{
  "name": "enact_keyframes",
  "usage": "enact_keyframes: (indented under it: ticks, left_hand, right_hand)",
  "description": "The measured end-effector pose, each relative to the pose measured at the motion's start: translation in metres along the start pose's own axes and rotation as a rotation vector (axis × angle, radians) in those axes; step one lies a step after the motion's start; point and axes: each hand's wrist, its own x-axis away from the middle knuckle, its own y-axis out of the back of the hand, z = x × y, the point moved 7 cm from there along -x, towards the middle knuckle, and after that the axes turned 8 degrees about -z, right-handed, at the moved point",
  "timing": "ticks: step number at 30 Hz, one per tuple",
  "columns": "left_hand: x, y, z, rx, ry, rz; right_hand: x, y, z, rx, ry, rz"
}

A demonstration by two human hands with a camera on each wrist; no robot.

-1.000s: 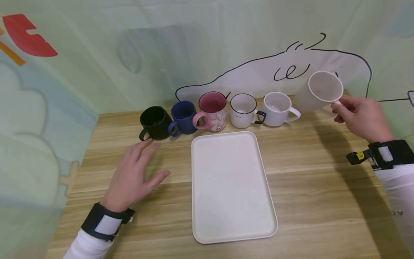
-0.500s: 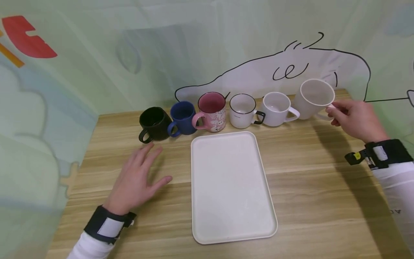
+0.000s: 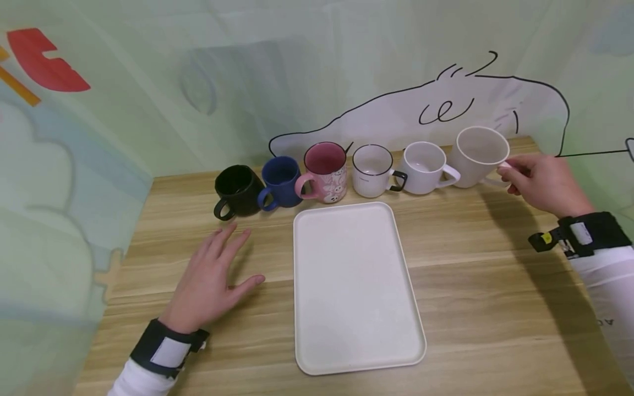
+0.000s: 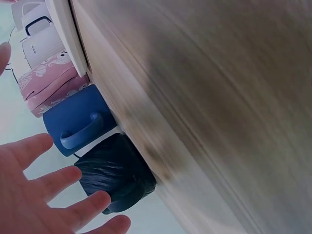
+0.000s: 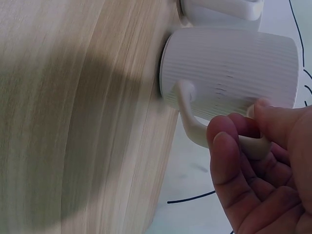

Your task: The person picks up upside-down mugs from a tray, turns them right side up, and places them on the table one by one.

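At the right end of a row of mugs, my right hand point(image 3: 547, 184) pinches the handle of a large white ribbed mug point(image 5: 229, 68). That mug stands upright at the back of the table, close beside a smaller white mug point(image 3: 424, 168). My left hand point(image 3: 205, 280) hovers over the wood with fingers spread and holds nothing. Just beyond its fingertips is a black mug point(image 3: 240, 192), first in the row from the left. Between the ends stand a blue mug point(image 3: 281, 181), a pink patterned mug point(image 3: 327, 173) and a white mug with a black rim and handle point(image 3: 372, 171).
A white rectangular tray point(image 3: 356, 286) lies on the wooden table point(image 3: 470, 308) in front of the mugs, between my hands. Behind the row rises a pale printed curtain point(image 3: 297, 82) with cartoon line drawings.
The large white mug has come down and slightly left in my right hand, from raised and tilted to standing beside the smaller white mug. My left hand has drawn back slightly.
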Motion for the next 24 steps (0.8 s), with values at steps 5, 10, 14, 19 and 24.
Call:
enact_keyframes:
  ticks: [5, 10, 14, 19, 24]
  left_hand:
    - [0.0010, -0.0006, 0.0005, -0.008, 0.008, 0.013]
    - [0.0012, -0.0010, 0.0008, -0.011, 0.006, 0.015]
    - [0.0011, -0.0014, 0.0012, -0.011, 0.006, 0.015]
    - [0.0005, -0.0015, 0.0014, -0.014, 0.005, 0.010]
    - [-0.0010, -0.0021, 0.0001, -0.012, 0.003, 0.012]
  right_hand:
    - [-0.0007, -0.0020, -0.0004, 0.008, -0.001, 0.013]
    - [-0.0018, -0.0032, -0.0020, 0.014, 0.000, 0.018]
    - [-0.0031, -0.0034, -0.0028, 0.021, 0.002, 0.016]
    - [-0.0042, -0.0030, -0.0021, 0.016, 0.010, 0.005]
    - [-0.0045, -0.0037, -0.0010, 0.028, 0.017, 0.010]
